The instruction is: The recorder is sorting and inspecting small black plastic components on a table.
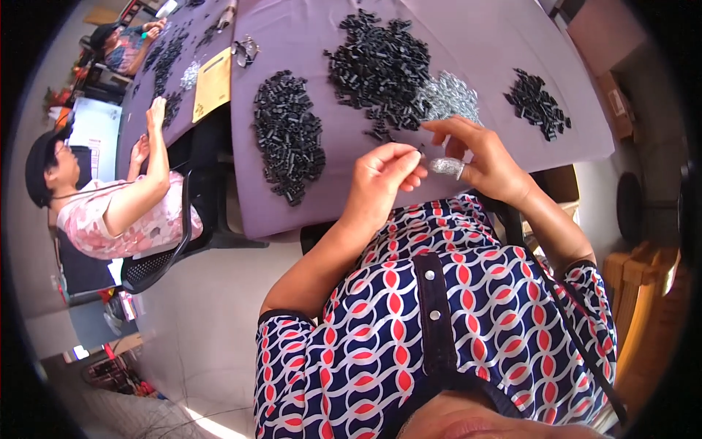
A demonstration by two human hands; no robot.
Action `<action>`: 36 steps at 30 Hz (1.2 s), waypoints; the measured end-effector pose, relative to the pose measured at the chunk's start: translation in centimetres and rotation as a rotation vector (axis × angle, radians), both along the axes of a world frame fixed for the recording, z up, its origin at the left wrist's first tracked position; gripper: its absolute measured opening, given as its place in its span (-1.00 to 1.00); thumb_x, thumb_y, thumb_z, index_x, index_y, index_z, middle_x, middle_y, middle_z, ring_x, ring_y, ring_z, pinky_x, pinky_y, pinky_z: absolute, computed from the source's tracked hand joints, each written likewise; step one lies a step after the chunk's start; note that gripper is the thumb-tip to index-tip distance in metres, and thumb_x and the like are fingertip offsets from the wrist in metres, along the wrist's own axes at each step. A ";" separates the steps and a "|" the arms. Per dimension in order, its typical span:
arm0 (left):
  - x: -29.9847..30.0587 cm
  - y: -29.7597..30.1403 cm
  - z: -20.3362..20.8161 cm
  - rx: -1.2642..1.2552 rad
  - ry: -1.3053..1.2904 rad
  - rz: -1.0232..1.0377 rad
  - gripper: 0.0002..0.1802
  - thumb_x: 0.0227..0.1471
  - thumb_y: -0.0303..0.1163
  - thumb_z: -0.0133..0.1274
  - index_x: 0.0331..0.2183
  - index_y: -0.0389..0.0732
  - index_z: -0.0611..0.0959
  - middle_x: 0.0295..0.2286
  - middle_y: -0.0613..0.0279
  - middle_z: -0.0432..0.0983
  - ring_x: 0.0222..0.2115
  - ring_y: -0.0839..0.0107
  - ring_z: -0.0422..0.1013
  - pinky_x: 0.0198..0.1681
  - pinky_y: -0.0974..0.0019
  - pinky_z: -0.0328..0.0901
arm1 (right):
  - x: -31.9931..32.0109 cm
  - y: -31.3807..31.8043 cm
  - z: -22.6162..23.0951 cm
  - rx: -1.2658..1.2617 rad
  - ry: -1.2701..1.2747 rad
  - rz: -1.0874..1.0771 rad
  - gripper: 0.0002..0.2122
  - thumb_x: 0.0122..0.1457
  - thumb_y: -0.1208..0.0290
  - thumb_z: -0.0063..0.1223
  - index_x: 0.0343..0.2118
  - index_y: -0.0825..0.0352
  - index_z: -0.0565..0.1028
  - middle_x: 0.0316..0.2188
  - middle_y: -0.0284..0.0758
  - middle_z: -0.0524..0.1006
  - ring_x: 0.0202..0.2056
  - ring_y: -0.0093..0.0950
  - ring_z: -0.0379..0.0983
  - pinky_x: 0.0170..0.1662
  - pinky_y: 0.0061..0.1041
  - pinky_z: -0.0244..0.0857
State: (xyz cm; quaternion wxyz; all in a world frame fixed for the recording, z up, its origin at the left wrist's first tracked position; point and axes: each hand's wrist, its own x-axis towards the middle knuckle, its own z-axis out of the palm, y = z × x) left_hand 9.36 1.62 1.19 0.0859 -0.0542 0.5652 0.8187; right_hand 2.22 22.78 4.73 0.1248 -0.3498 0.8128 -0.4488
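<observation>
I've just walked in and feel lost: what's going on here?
A seated person has both hands at the table's near edge. The left hand is pinched; whatever is in it is too small to tell. The right hand, with a silvery wrap on one digit, is spread beside the silvery pieces. Black piles lie loose on the purple cloth. A co-worker sits further left.

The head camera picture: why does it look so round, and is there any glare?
In the head view, the wide fisheye lens leaves black corners; also in the head view, a bright streak lies across the floor at lower left, and the silvery pile glints beside the dark black pieces.
</observation>
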 end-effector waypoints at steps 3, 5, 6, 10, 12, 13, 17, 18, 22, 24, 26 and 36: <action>0.1 0.3 0.5 0.062 -0.048 0.027 -0.78 0.19 -0.37 0.14 -0.18 -0.29 0.68 -0.31 0.24 0.66 -0.35 0.55 0.53 -0.29 0.48 0.37 | 0.5 -0.3 0.3 0.075 0.276 -0.008 -0.41 -0.03 0.42 0.33 0.14 0.33 0.42 -0.17 -0.18 0.49 -0.25 -0.31 0.51 -0.17 -0.41 0.43; 0.1 0.6 0.4 0.073 -0.055 0.022 -0.80 0.18 -0.39 0.14 -0.19 -0.30 0.68 -0.31 0.24 0.66 -0.35 0.55 0.52 -0.28 0.48 0.37 | 0.6 -0.5 0.2 0.099 0.309 -0.018 -0.42 0.01 0.29 0.32 0.11 0.36 0.42 -0.13 -0.11 0.49 -0.15 -0.15 0.49 -0.09 -0.27 0.42; 0.1 0.6 0.4 0.088 -0.054 0.027 -0.81 0.18 -0.41 0.15 -0.21 -0.31 0.69 -0.31 0.24 0.66 -0.35 0.55 0.52 -0.27 0.48 0.37 | 0.6 -0.7 0.0 0.101 0.401 -0.010 -0.42 0.01 0.21 0.31 0.09 0.38 0.43 -0.13 -0.10 0.49 -0.13 -0.12 0.48 -0.06 -0.24 0.40; 0.1 0.8 0.4 0.062 -0.048 -0.025 -0.83 0.16 -0.45 0.15 -0.24 -0.35 0.70 -0.32 0.22 0.65 -0.36 0.57 0.50 -0.25 0.49 0.36 | 0.5 -1.5 -0.6 0.104 0.511 -0.009 -0.42 -0.01 0.12 0.27 0.02 0.41 0.45 -0.13 -0.12 0.50 -0.10 -0.09 0.45 -0.03 -0.19 0.37; 0.2 0.7 0.5 -0.022 -0.023 -0.021 -0.83 0.15 -0.46 0.16 -0.26 -0.37 0.70 -0.34 0.21 0.64 -0.37 0.59 0.48 -0.23 0.50 0.35 | 0.6 -1.7 -0.9 0.099 0.537 -0.014 -0.44 -0.02 0.15 0.27 0.00 0.40 0.46 -0.15 -0.14 0.51 -0.12 -0.11 0.46 -0.05 -0.20 0.38; 0.2 0.7 0.4 -0.027 -0.028 -0.031 -0.83 0.15 -0.46 0.16 -0.26 -0.37 0.70 -0.34 0.21 0.64 -0.37 0.59 0.48 -0.23 0.50 0.35 | 0.7 -1.8 -1.1 0.093 0.515 0.012 -0.47 -0.02 0.17 0.27 -0.03 0.39 0.47 -0.18 -0.16 0.51 -0.14 -0.13 0.46 -0.08 -0.21 0.39; 0.4 0.7 0.0 0.046 -0.046 -0.043 -0.82 0.17 -0.44 0.14 -0.26 -0.36 0.70 -0.34 0.21 0.64 -0.36 0.58 0.49 -0.24 0.48 0.37 | 0.9 -2.0 -2.2 0.043 0.470 0.034 -0.54 -0.02 0.21 0.26 -0.09 0.38 0.48 -0.25 -0.20 0.50 -0.21 -0.15 0.46 -0.15 -0.23 0.40; 0.4 0.6 0.0 0.069 -0.075 -0.049 -0.81 0.19 -0.42 0.13 -0.25 -0.35 0.70 -0.34 0.21 0.64 -0.35 0.56 0.50 -0.24 0.47 0.39 | 0.9 -1.9 -2.3 0.017 0.439 0.036 -0.54 -0.01 0.22 0.25 -0.08 0.38 0.48 -0.26 -0.19 0.50 -0.21 -0.14 0.46 -0.16 -0.23 0.40; 0.4 -0.1 0.9 0.197 -0.220 -0.164 -0.77 0.21 -0.36 0.10 -0.19 -0.31 0.67 -0.28 0.17 0.64 -0.31 0.48 0.54 -0.21 0.42 0.44 | 0.7 -1.6 -2.3 -0.046 0.422 0.060 -0.53 -0.01 0.21 0.26 -0.08 0.39 0.48 -0.28 -0.18 0.49 -0.22 -0.12 0.46 -0.17 -0.21 0.40; 0.4 0.0 0.8 0.219 -0.226 -0.174 -0.78 0.21 -0.38 0.10 -0.19 -0.32 0.67 -0.27 0.15 0.63 -0.31 0.47 0.54 -0.21 0.41 0.43 | 0.7 -1.6 -2.6 -0.081 0.406 0.099 -0.51 -0.03 0.20 0.28 -0.08 0.40 0.47 -0.29 -0.17 0.49 -0.23 -0.11 0.46 -0.16 -0.20 0.40; 0.4 0.1 0.6 0.241 -0.231 -0.183 -0.79 0.20 -0.40 0.10 -0.19 -0.33 0.67 -0.27 0.14 0.63 -0.30 0.45 0.54 -0.21 0.40 0.43 | 0.7 -1.6 -2.7 -0.089 0.389 0.099 -0.51 -0.03 0.19 0.28 -0.08 0.40 0.47 -0.29 -0.17 0.49 -0.23 -0.11 0.46 -0.16 -0.21 0.40; 0.9 1.3 -0.6 0.287 -0.235 -0.051 -0.85 0.16 -0.50 0.11 -0.24 -0.38 0.67 -0.34 0.16 0.60 -0.33 0.42 0.52 -0.17 0.36 0.40 | 1.6 -1.8 -4.0 0.033 0.527 0.080 -0.62 -0.06 0.30 0.23 -0.20 0.41 0.48 -0.35 -0.17 0.47 -0.32 -0.17 0.45 -0.25 -0.26 0.38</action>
